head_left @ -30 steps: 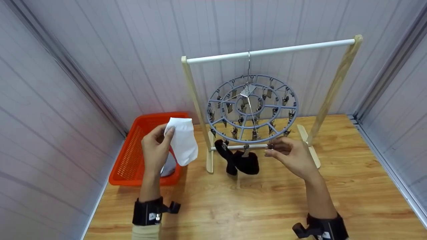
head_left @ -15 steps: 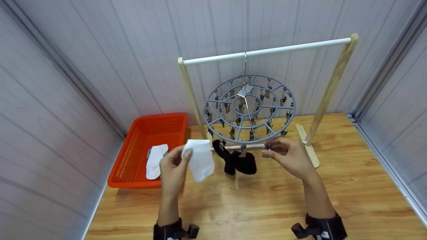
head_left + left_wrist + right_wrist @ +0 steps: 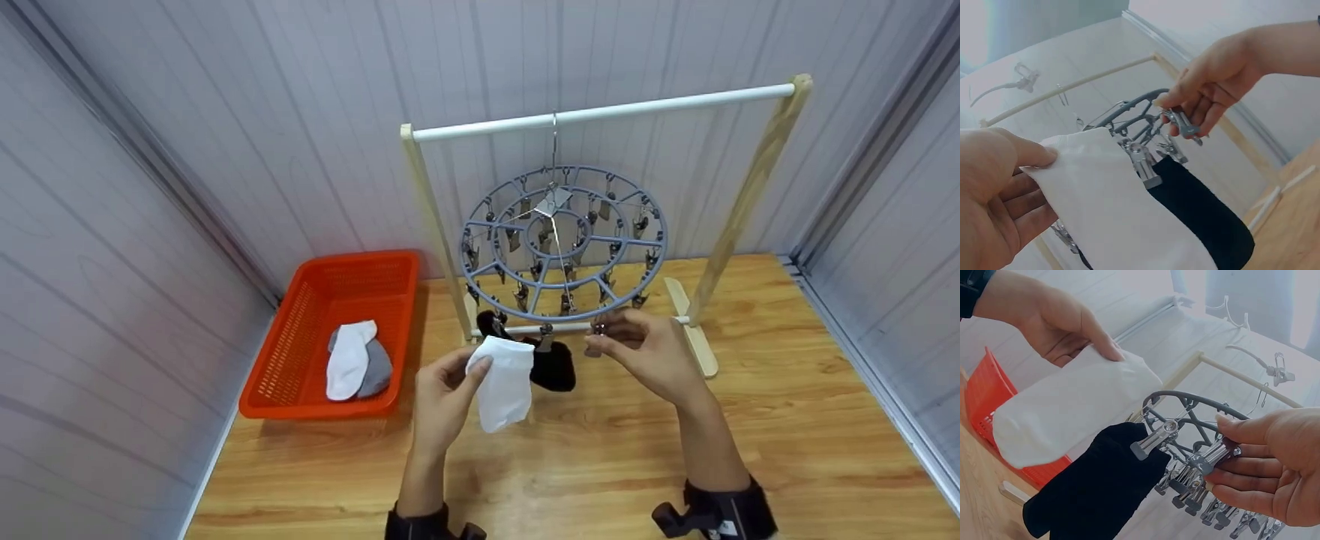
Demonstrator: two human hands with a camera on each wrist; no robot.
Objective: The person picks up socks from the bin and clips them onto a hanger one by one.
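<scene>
- We see pale panelled walls [image 3: 225,112] on three sides of a wooden tabletop [image 3: 585,465].
- A rack [image 3: 600,116] stands on the tabletop; its high white bar carries a hook, apparently so what hangs there swings free.
- From that hook hangs a round hanger [image 3: 634,241], ringed with dangling clips.
- A red basket [image 3: 319,411] sits left of the rack, probably placed there to be within easy reach of the left hand.
- Black socks, seemingly two [image 3: 553,367], hang from the hanger's near edge, partly hidden in the head view by white cloth.
- The left hand [image 3: 442,397] pinches a white sock [image 3: 505,390] between thumb and fingers near one corner of its cuff; we judge this leaves most of the cuff edge exposed. The sock hangs in front of the hanger, toe down.
- The right hand [image 3: 660,349] grips a clip [image 3: 1213,455] at the near edge, thumb on one side, fingers on the other, likely to steady it. Whether its mouth is parted, we cannot tell.
- In the basket, a second white sock [image 3: 349,360] lies partly over a grey sock [image 3: 379,371].
</scene>
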